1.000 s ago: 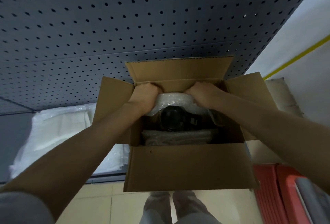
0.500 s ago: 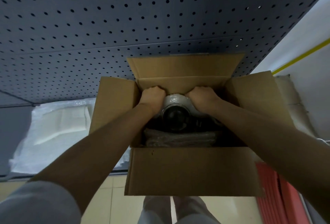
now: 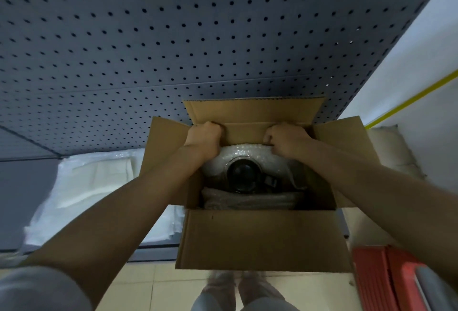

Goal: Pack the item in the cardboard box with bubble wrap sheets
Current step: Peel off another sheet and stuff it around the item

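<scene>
Both hands seen inside open box (image 3: 262,238), at far wall. Left hand (image 3: 204,140) curled into fist, pressed on bubble wrap (image 3: 247,153) at its left edge. Right hand (image 3: 285,140) likewise curled tight, fingers (image 3: 269,140) dug into wrap at its right edge. Wrap held between the two fists, draped over dark round item (image 3: 241,174). Item seen just below and between fists, resting in box. Second wrap roll (image 3: 250,200) laid nearer than item, against near wall. White sheets (image 3: 99,181) noted left of left forearm, outside box.
</scene>
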The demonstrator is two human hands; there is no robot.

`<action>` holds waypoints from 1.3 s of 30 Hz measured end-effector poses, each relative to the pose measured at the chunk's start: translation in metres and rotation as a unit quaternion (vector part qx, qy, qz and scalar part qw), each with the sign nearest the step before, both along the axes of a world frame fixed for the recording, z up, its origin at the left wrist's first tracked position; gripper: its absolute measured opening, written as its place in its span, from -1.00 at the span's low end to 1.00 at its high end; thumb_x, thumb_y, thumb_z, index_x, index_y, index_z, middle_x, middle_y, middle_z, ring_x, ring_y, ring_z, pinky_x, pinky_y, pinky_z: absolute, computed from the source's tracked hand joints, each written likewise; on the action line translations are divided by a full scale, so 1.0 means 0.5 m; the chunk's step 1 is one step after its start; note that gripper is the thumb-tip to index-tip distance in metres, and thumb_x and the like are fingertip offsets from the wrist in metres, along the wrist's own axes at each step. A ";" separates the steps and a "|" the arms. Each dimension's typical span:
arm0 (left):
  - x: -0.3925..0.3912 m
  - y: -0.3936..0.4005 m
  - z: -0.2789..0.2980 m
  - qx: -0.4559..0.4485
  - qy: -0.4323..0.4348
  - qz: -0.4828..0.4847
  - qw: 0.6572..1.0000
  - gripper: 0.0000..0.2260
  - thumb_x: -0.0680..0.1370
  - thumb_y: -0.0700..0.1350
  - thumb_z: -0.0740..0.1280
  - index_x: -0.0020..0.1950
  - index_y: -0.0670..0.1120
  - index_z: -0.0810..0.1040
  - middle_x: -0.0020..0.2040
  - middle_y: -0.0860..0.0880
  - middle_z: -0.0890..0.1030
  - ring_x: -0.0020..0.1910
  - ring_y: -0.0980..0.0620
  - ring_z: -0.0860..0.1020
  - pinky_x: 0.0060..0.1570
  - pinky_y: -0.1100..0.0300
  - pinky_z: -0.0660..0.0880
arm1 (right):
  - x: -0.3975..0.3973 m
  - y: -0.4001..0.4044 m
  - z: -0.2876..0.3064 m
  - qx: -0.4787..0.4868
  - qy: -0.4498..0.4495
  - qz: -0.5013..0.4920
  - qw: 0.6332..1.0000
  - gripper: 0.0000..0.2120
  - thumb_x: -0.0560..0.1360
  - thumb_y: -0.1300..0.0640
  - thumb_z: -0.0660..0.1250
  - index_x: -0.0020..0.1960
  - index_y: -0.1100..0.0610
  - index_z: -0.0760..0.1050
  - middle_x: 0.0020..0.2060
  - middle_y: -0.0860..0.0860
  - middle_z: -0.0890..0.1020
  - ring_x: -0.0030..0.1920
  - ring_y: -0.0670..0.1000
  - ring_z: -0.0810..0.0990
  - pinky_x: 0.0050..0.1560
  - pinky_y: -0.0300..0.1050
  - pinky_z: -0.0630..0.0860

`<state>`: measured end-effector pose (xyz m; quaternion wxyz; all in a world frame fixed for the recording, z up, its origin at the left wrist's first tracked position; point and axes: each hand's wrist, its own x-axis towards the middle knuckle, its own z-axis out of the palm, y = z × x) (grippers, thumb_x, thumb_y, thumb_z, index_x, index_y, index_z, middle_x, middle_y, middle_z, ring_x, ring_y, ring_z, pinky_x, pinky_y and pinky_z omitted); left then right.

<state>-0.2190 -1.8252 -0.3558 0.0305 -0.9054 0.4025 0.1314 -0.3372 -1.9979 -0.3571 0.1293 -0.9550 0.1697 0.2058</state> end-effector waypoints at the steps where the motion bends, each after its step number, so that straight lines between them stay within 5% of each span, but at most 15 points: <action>1: -0.001 0.005 0.012 -0.006 0.007 0.011 1.000 -0.77 0.48 -0.22 0.29 0.11 -0.08 0.58 0.06 -0.07 0.62 0.00 -0.10 0.59 -0.04 0.02 0.57 | 0.001 0.003 0.009 0.011 -0.006 -0.007 1.000 -0.76 0.47 0.29 0.30 0.10 0.11 0.58 0.09 0.06 0.61 0.05 0.06 0.59 0.08 0.01 0.58; 10: 0.009 0.102 0.118 -0.078 -0.047 0.095 0.991 -0.81 0.52 -0.10 0.30 0.12 0.00 0.58 0.09 -0.06 0.60 0.01 -0.10 0.58 -0.11 0.11 0.47 | 0.020 0.079 0.070 0.083 -0.065 -0.036 0.994 -0.74 0.47 0.31 0.34 0.14 0.13 0.55 0.15 0.08 0.58 0.14 0.07 0.55 0.21 -0.02 0.51; 20: 0.090 0.346 0.153 -0.113 -0.081 0.173 0.975 -0.81 0.49 -0.11 0.37 0.09 0.02 0.60 0.01 0.04 0.66 0.00 0.00 0.61 -0.14 0.17 0.48 | 0.123 0.285 0.162 0.020 -0.177 -0.006 0.984 -0.72 0.51 0.33 0.19 0.08 0.09 0.59 0.13 0.04 0.59 0.08 0.06 0.57 -0.02 -0.13 0.53; 26: 0.178 0.526 0.141 -0.087 -0.069 0.176 0.978 -0.79 0.47 -0.13 0.36 0.10 0.01 0.58 0.04 0.00 0.65 -0.01 -0.04 0.61 -0.14 0.16 0.48 | 0.229 0.459 0.186 0.060 -0.245 0.010 0.968 -0.67 0.47 0.41 0.23 0.02 0.04 0.59 0.04 0.01 0.65 0.06 0.04 0.62 0.04 -0.05 0.60; 39: 0.319 0.783 0.058 0.009 -0.013 0.131 0.991 -0.74 0.53 -0.09 0.31 0.21 0.00 0.52 0.18 -0.02 0.57 0.11 -0.06 0.56 -0.08 0.13 0.46 | 0.368 0.726 0.061 0.097 -0.143 -0.035 0.984 -0.74 0.48 0.30 0.33 0.13 0.11 0.56 0.14 0.05 0.61 0.12 0.07 0.58 0.16 -0.04 0.53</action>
